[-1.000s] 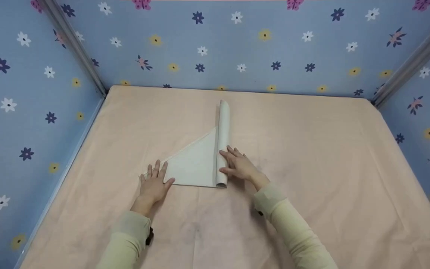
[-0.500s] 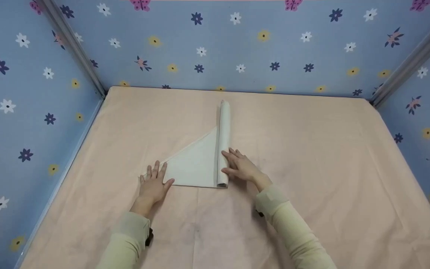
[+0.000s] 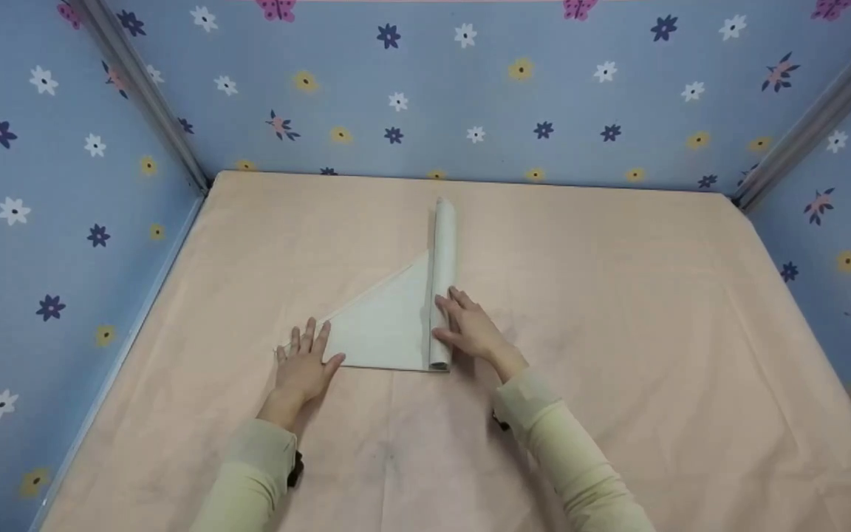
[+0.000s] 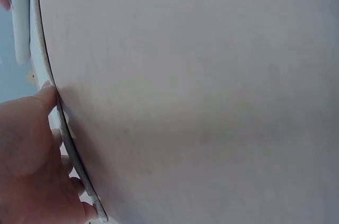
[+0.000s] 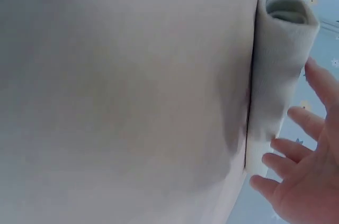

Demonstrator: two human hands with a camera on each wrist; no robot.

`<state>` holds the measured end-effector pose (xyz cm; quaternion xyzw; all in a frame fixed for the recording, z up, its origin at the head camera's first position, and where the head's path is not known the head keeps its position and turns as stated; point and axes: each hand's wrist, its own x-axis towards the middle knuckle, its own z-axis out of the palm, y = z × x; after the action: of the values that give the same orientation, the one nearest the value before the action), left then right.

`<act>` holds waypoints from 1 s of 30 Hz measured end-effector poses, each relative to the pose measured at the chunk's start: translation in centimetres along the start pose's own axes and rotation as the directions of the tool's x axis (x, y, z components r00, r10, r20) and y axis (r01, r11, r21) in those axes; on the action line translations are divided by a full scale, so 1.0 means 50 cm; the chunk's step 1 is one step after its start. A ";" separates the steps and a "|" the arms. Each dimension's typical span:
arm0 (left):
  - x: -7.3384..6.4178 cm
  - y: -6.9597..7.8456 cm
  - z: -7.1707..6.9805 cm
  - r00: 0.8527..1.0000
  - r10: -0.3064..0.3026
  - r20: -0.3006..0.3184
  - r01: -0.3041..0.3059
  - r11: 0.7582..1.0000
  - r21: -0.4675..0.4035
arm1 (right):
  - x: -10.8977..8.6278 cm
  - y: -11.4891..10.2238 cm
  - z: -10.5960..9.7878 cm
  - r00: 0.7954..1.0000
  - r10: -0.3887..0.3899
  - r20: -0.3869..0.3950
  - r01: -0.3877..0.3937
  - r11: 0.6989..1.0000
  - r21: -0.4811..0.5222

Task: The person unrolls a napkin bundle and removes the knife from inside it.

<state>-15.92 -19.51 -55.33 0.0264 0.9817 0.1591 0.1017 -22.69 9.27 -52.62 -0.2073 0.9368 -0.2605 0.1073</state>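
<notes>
A pale mint cloth (image 3: 381, 325) lies folded into a slanted flat piece, with its right side wound into a long roll (image 3: 444, 251). The roll runs from near to far, and its end shows coiled layers in the right wrist view. My left hand (image 3: 306, 369) rests flat with spread fingers on the left corner of the cloth, covering part of it. My right hand (image 3: 473, 329) touches the near half of the roll from the right, thumb and fingertips on its surface. In the right wrist view the fingers (image 5: 307, 123) are spread and gently bent along the roll.
A light peach cover (image 3: 617, 310) with soft creases spreads over the table. Blue flowered panels (image 3: 455, 89) stand behind and on both sides, joined by grey metal posts (image 3: 148, 96) at the corners.
My right hand drew back slightly to the right, then came in again to the left against the roll. The left hand has stayed in place, and the roll looks nearly unchanged.
</notes>
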 end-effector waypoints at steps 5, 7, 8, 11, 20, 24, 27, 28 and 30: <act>0.001 0.001 -0.001 1.000 -0.006 -0.005 0.006 1.000 0.018 | 0.009 -0.019 0.011 0.998 0.010 -0.068 -0.013 0.999 -0.038; 0.001 0.001 -0.001 1.000 -0.005 -0.006 0.006 1.000 0.023 | 0.013 -0.025 0.016 0.996 0.022 -0.082 -0.025 0.999 -0.045; 0.001 0.001 -0.001 1.000 -0.004 -0.008 0.004 1.000 0.023 | 0.015 -0.028 0.019 0.996 0.029 -0.086 -0.033 0.998 -0.049; 0.001 0.002 0.000 1.000 -0.004 -0.010 0.004 1.000 0.024 | 0.022 -0.036 0.027 0.994 0.045 -0.096 -0.050 0.997 -0.051; -0.001 0.003 -0.002 1.000 0.002 -0.008 -0.002 1.000 0.023 | 0.041 -0.056 0.046 0.995 0.064 -0.076 -0.069 0.996 -0.062; 0.000 0.004 -0.001 1.000 -0.002 -0.010 0.003 1.000 0.029 | 0.047 -0.060 0.053 0.996 0.075 -0.048 -0.080 0.992 -0.095; 0.000 0.004 -0.001 1.000 -0.004 -0.011 0.005 0.999 0.034 | 0.049 -0.060 0.056 0.996 0.076 -0.035 -0.079 0.992 -0.102; -0.001 0.004 -0.001 1.000 -0.005 -0.011 0.005 0.999 0.033 | 0.049 -0.060 0.057 0.997 0.074 -0.031 -0.076 0.992 -0.099; -0.001 0.003 -0.002 1.000 -0.005 -0.010 0.006 0.999 0.034 | 0.049 -0.059 0.058 0.997 0.071 -0.025 -0.073 0.993 -0.095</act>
<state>-15.88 -19.38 -55.19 0.0245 0.9848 0.1421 0.0965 -22.98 4.61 -53.71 -0.1757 0.9562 -0.2132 0.0966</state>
